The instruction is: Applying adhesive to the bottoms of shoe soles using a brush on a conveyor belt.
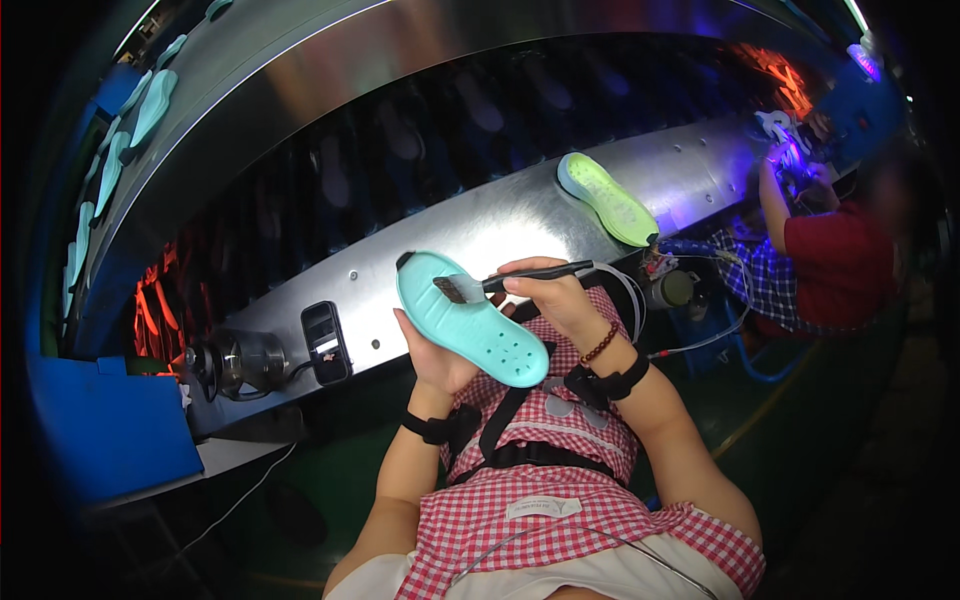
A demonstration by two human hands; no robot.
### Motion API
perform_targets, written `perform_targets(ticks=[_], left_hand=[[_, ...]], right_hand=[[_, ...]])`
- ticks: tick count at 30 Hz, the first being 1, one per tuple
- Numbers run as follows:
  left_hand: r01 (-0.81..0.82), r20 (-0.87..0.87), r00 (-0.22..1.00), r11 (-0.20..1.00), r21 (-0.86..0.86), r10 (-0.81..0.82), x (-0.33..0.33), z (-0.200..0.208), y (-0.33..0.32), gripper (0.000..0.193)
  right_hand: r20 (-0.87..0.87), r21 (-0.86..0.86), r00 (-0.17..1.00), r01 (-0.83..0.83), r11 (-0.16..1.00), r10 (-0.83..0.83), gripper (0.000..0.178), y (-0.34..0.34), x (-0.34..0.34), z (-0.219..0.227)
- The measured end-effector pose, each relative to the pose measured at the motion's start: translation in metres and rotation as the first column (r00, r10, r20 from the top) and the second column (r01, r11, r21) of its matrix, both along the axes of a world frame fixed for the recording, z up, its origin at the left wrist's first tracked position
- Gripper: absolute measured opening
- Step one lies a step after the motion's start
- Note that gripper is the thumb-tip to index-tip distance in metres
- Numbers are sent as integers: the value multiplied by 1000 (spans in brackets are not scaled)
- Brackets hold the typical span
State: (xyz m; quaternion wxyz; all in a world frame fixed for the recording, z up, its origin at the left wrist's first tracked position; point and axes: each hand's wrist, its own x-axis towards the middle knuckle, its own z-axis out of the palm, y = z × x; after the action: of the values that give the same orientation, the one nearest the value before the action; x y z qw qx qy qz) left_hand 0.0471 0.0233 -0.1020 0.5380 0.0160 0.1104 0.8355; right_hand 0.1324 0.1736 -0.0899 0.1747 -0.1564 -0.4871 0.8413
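Note:
A turquoise shoe sole [490,335] with several small holes at its near end lies across my left hand [437,362], whose fingers grip it from below and along the edge. My right hand [555,295] is closed around the black handle of a flat brush [467,288]. The dark bristles touch the sole's surface toward its far end. A black patch sits on the sole's far tip. To the right, a yellow-green sole [608,200] with a pale blue edge rests on the metal ledge, apart from both hands.
The metal ledge [530,225] runs along a dark conveyor opening holding rows of soles. A phone-like black device [326,342] and a glass jar [250,360] stand left. More turquoise soles [153,108] lie far left. A co-worker in red [835,255] works under purple light at right.

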Motion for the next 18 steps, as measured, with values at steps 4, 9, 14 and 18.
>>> perform_targets(ticks=[4,9,14,18], left_hand=[[70,-153,986,998,-3,-69,-3,-1,-1,82],[-85,-46,996,991,-107,80,2,-4,6,76],[-284,-95,959,881,-378,268,-12,-11,12,69],[-378,-220,922,858,-348,317,-33,4,-4,71]], right_hand=[[61,94,998,5,996,-11,23,3,-15,13],[122,254,989,-110,961,81,21,-4,-28,27],[-97,894,992,53,445,76,17,-33,-16,42],[72,871,955,-201,448,288,18,-12,15,47]])
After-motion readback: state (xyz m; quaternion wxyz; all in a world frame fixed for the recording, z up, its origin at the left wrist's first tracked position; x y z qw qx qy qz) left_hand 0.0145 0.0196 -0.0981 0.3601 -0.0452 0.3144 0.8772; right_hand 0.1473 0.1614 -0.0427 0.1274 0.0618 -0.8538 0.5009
